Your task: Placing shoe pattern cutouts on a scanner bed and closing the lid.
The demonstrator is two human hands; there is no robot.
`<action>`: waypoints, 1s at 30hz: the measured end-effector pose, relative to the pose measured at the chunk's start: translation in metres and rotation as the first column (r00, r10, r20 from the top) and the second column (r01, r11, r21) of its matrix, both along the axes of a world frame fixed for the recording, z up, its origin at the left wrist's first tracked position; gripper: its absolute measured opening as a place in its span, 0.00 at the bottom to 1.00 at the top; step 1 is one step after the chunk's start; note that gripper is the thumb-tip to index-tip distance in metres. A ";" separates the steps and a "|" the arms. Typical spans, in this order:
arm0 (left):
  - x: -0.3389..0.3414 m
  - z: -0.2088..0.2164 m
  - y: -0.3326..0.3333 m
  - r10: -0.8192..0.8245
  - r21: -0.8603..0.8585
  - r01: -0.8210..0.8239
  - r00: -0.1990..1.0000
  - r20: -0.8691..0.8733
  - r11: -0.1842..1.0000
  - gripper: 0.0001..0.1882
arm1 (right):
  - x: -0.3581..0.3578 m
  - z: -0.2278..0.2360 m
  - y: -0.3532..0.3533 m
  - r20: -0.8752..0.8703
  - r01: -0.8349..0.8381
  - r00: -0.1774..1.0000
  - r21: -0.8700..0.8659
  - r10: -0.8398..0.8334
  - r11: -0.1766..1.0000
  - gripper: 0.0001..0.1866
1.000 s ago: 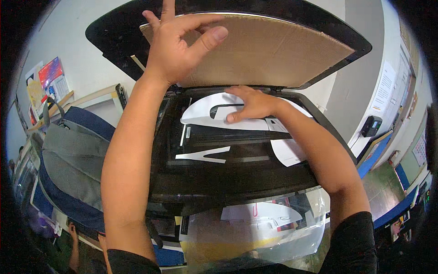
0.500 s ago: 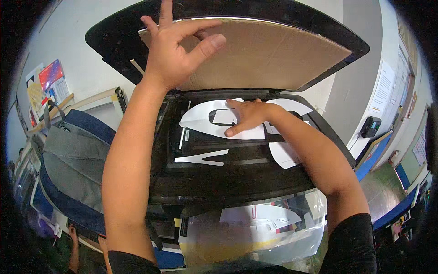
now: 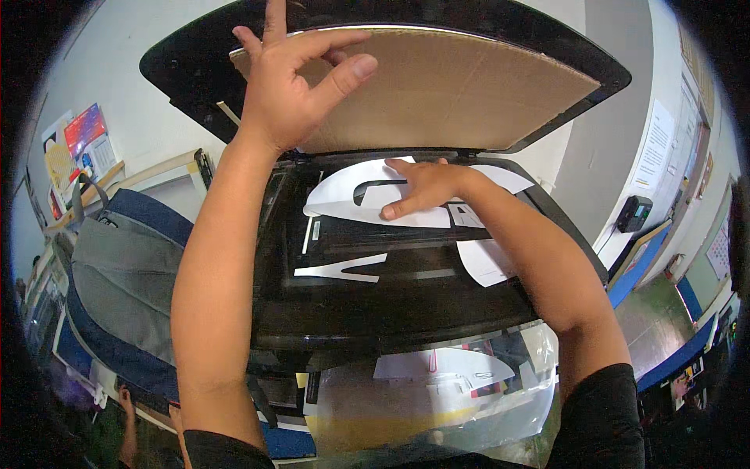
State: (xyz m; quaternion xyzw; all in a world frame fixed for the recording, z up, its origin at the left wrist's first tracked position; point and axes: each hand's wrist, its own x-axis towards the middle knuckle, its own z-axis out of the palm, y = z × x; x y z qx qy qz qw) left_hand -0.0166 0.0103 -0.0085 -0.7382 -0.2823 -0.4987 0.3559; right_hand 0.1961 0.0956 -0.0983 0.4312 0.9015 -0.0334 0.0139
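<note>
White paper cutout [image 3: 332, 190], upper centre of frame, shifted slightly up-frame, front edge now curled. Right hand [image 3: 431, 187] on it, fingers spread; left hand [image 3: 287, 90], fingers splayed, at raised black lid [image 3: 183, 70], upper left. Best, likely: smooth curl from middle outward, lightly, without nudging V-shaped strip [image 3: 312, 272]. Clear plastic bag [image 3: 500, 426], lower centre, seems to hold clipped paper piece [image 3: 410, 365]; backpack [image 3: 125, 289], left, contents hidden.

No lettering can be read: the print on the white wall notice [image 3: 656, 144], right of the black scanner [image 3: 328, 309], is too small
</note>
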 end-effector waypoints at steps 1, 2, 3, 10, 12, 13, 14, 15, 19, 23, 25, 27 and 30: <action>0.000 -0.001 0.000 -0.015 -0.006 0.015 1.000 0.003 1.000 0.24 | 0.001 0.001 0.000 -0.027 -0.004 1.000 0.000 0.004 1.000 0.65; 0.001 -0.001 0.000 -0.030 -0.012 0.030 1.000 0.006 0.999 0.24 | 0.003 0.003 0.001 -0.029 -0.002 1.000 -0.001 0.002 1.000 0.65; 0.001 -0.001 0.000 -0.032 -0.012 0.033 0.999 0.004 0.999 0.24 | 0.004 0.005 0.002 -0.028 0.008 1.000 0.024 -0.007 1.000 0.64; 0.003 -0.001 0.001 -0.026 0.074 0.030 0.998 -0.055 0.997 0.20 | 0.040 0.041 -0.004 -0.432 0.064 0.901 0.050 -0.036 0.997 0.46; 0.001 -0.001 0.003 -0.034 0.059 0.037 0.998 -0.052 0.998 0.20 | 0.053 0.049 -0.005 -0.545 0.112 0.831 -0.033 -0.112 0.993 0.34; 0.000 -0.001 0.004 -0.020 0.061 0.023 0.998 -0.060 0.998 0.20 | 0.059 0.051 -0.004 -0.547 0.120 0.829 -0.027 -0.115 0.992 0.34; -0.001 -0.001 0.005 -0.006 0.064 0.010 0.998 -0.067 0.998 0.20 | 0.065 0.055 -0.003 -0.406 0.153 0.903 0.008 -0.137 0.988 0.29; -0.001 -0.001 0.005 -0.012 0.069 0.017 0.998 -0.068 0.997 0.20 | 0.071 0.058 -0.002 -0.256 0.181 0.953 0.046 -0.163 0.982 0.24; 0.002 -0.002 0.005 -0.110 0.090 0.110 0.994 -0.015 0.990 0.16 | 0.105 0.038 0.033 0.097 0.058 0.993 0.168 -0.075 0.984 0.18; 0.002 -0.002 0.006 -0.086 0.075 0.086 0.996 -0.010 0.993 0.17 | 0.139 0.000 0.045 -0.022 0.059 0.998 0.308 -0.055 0.950 0.18; 0.002 -0.002 0.005 -0.072 0.084 0.073 0.997 -0.009 0.994 0.17 | 0.141 -0.008 0.041 -0.148 0.056 0.989 0.190 -0.028 0.980 0.18; 0.005 -0.002 0.005 -0.074 0.068 0.073 0.997 0.001 0.995 0.18 | 0.144 -0.012 0.045 -0.104 0.081 0.992 0.158 -0.064 0.984 0.18; 0.004 -0.003 0.005 -0.093 0.020 0.093 0.995 0.017 0.995 0.18 | 0.135 -0.011 0.039 -0.039 0.156 0.988 0.123 -0.152 0.980 0.19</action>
